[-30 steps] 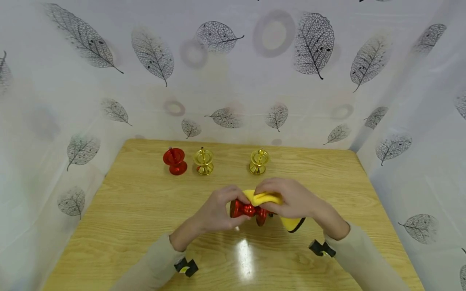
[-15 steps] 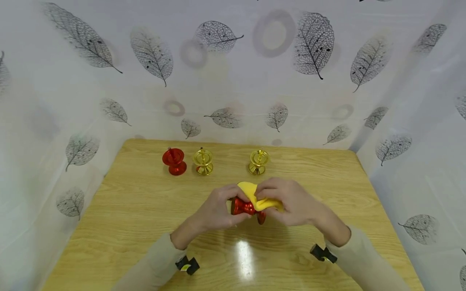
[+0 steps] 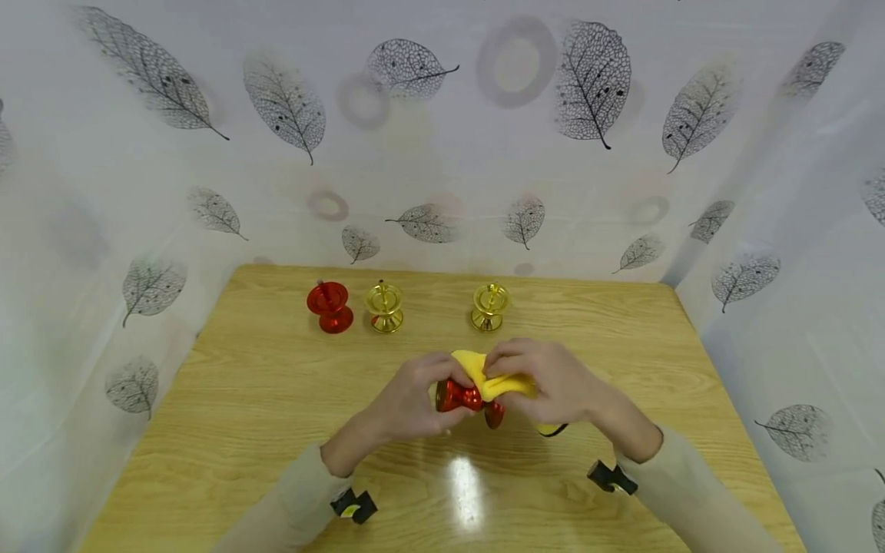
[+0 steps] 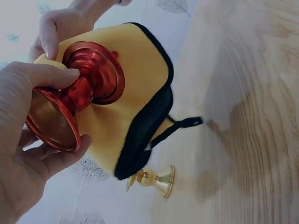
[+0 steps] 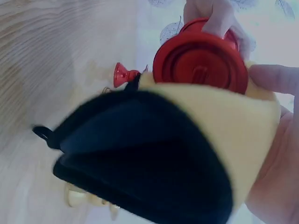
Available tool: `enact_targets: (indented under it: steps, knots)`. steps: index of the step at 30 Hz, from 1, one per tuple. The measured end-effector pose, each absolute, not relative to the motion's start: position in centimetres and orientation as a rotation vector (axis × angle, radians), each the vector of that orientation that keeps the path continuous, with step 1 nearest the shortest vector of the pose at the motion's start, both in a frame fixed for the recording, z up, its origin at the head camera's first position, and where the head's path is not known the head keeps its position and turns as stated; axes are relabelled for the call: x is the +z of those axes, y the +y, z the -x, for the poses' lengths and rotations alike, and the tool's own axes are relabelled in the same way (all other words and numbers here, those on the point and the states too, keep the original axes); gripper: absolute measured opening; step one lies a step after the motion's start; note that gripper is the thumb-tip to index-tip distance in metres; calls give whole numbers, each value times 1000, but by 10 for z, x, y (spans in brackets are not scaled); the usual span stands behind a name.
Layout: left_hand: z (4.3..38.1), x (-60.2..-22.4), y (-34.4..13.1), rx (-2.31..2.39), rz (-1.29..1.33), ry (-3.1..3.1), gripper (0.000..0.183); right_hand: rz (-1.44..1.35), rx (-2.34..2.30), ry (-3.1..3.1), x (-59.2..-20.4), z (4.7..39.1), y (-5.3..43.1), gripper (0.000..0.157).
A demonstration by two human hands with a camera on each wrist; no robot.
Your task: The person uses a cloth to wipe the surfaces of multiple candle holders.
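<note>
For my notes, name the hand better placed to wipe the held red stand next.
Probably the right hand: it grips the yellow cloth against the red stand, while the left hand holds that stand.

Bare left hand (image 3: 417, 397): thumb and fingers curled in a grip. Bare right hand (image 3: 551, 382): just beside the left, thumb and fingertips pinching. Left forearm (image 3: 286, 499) and right forearm (image 3: 684, 491), both in pale beige sleeves (image 3: 314, 470), slant inward toward the hands.

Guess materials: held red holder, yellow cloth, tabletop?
Red holder: probably metal, maybe metallized plastic; glossy, with sharp highlights.
Yellow cloth: soft fabric, perhaps microfibre; matte, folding, dark-edged.
Tabletop: wood or wood-look laminate; visible grain, semi-gloss, with a bright reflection.
</note>
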State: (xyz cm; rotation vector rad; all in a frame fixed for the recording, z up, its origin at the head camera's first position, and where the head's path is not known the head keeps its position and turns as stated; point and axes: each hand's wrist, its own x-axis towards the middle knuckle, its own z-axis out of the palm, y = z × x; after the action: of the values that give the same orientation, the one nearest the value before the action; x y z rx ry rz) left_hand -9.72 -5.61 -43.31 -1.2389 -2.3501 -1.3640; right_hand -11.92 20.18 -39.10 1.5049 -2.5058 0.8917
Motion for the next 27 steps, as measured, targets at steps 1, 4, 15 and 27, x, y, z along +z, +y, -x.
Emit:
enact_targets:
  steps: [1,4,15,27]
  knots:
    - [97,-433,-56,-1362,1250,-2343,29,-1514,963,-2530,-392,122,202,15]
    - [97,-433,-57,-1357,1288,-2315,27,-1553,1223,-2571,-397,129,204,15]
    - [95,-431,-57,-1358,1327,-2273,29,-1619,1672,-2574,-407,142,208,21]
    - [98,-431,-59,-1438,1292,-2283,29,-1569,1206,-2431,-398,124,201,14]
